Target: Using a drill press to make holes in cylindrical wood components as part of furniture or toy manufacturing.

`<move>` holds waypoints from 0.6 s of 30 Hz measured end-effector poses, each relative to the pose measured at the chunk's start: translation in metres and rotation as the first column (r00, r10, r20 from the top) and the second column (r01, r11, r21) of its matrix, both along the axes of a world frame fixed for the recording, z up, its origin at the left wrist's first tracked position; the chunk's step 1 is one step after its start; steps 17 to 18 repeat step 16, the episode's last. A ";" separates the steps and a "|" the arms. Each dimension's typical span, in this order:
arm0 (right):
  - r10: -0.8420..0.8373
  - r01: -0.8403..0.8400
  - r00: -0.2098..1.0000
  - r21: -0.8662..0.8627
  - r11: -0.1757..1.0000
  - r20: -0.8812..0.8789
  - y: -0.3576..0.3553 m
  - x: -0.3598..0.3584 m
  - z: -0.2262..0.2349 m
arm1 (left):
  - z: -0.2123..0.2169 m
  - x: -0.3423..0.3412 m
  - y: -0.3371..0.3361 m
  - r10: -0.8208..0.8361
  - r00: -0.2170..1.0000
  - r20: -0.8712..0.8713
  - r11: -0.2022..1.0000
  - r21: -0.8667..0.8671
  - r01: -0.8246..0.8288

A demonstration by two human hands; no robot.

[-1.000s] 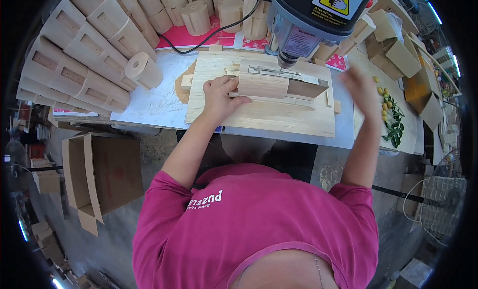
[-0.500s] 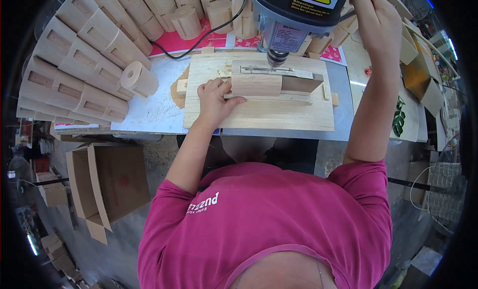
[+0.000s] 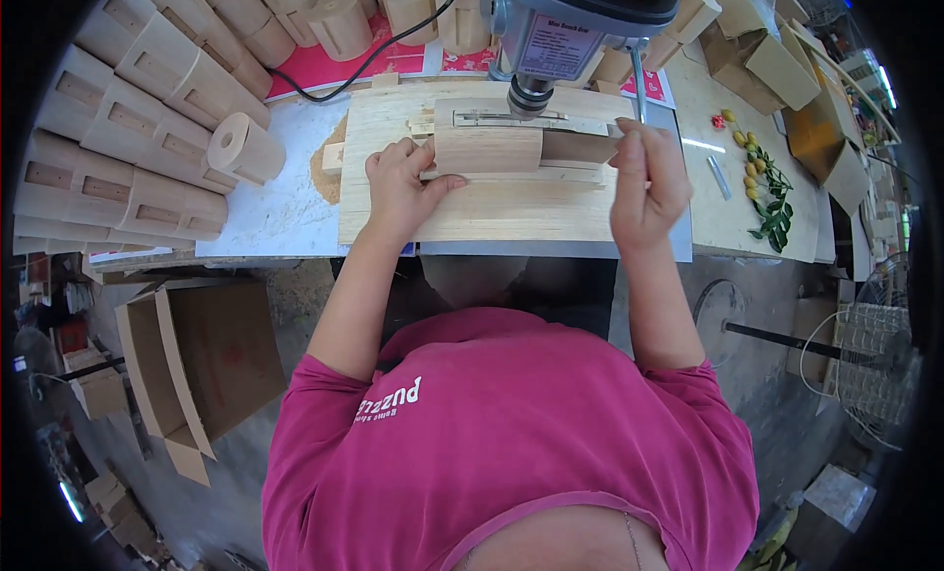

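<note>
A pale wooden block with a rounded front lies in a jig on a wooden board. My left hand is closed at its left end, thumb stretched along the front edge. Over the block hangs the bench drill; its chuck is just above a slotted strip, and I cannot make out whether a bit touches the wood. My right hand is closed round the lower end of the drill's metal lever, right of the jig. A brown flat piece sits beside the block.
Stacked slotted wooden cylinders crowd the left, and one short cylinder lies apart. A black cable crosses behind. On the right are a leafy sprig with yellow fruit and cardboard boxes. An open carton stands on the floor.
My right hand has come down from the upper right to beside the jig, pulling the lever down. My left hand stays at the block's end. The whole view has shifted slightly.
</note>
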State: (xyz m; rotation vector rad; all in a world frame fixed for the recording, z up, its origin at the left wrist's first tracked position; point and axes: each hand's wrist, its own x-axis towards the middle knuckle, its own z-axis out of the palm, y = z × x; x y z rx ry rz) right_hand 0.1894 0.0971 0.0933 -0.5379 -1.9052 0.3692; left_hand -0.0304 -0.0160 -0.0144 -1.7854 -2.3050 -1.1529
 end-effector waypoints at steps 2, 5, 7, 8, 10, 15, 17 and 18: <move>0.043 -0.041 0.998 0.037 0.998 -0.047 0.007 -0.006 -0.019 | 0.000 -0.001 0.000 0.003 1.000 -0.007 1.000 -0.020 -0.003; 0.063 -0.056 0.991 0.063 0.996 -0.114 0.012 -0.011 -0.027 | 0.000 0.000 -0.001 0.006 1.000 -0.010 1.000 -0.028 -0.007; 0.069 -0.065 0.996 0.079 0.995 -0.049 0.010 -0.006 -0.019 | 0.001 0.001 -0.002 0.010 1.000 -0.009 1.000 -0.015 -0.010; 0.072 -0.073 0.997 0.093 0.993 0.016 0.010 -0.003 -0.013 | 0.001 0.002 -0.003 0.011 1.000 -0.007 1.000 -0.024 -0.011; 0.032 -0.037 0.999 0.144 0.989 0.038 0.011 0.007 0.009 | 0.003 0.002 -0.002 0.016 1.000 -0.009 0.999 -0.030 -0.016; -0.310 0.100 0.938 0.734 0.672 0.156 0.063 -0.004 0.118 | 0.010 0.021 0.006 0.037 0.994 -0.102 0.999 -0.034 -0.041; -0.435 0.084 0.864 0.778 0.623 0.256 0.101 -0.002 0.123 | 0.013 0.021 0.009 0.031 0.994 -0.107 0.999 -0.029 -0.035; -0.435 0.084 0.864 0.778 0.623 0.256 0.101 -0.002 0.123 | 0.013 0.021 0.009 0.031 0.994 -0.107 0.999 -0.029 -0.035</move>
